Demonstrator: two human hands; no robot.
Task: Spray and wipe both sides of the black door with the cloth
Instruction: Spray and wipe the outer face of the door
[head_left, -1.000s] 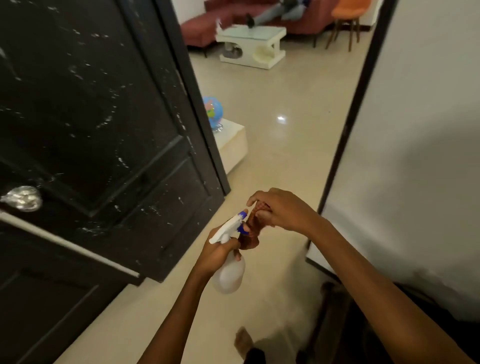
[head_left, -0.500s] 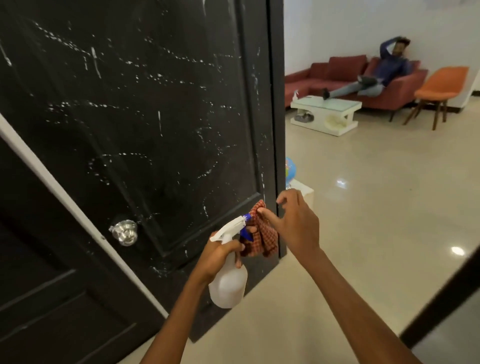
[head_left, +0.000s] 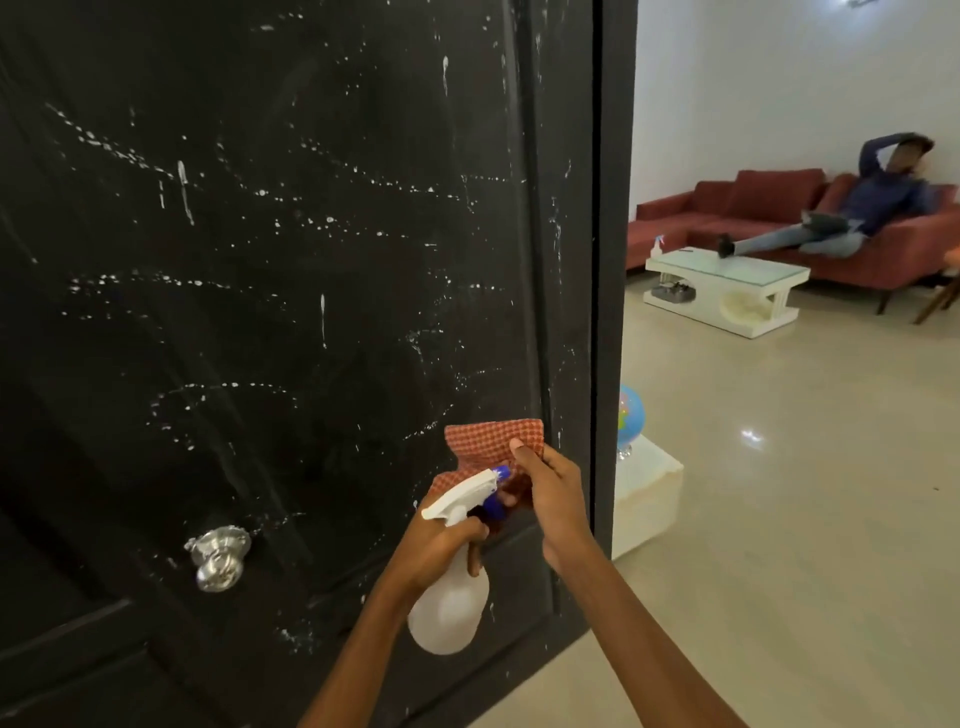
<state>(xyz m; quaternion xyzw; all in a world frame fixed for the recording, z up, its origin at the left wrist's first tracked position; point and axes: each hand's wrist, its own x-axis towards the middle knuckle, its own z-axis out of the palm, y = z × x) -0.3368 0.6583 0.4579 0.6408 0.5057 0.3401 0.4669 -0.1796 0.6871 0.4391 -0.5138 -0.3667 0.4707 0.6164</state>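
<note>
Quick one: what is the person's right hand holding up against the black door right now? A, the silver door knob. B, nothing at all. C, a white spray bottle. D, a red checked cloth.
D: the right hand pinches the red checked cloth in front of the black door.

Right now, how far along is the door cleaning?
Early. Done: white droplets and runs already speckle this face of the black door. In hand: the left hand grips the spray bottle, while the right hand holds the checked cloth near the nozzle. Left: wiping this face; the other side isn't visible.
</note>
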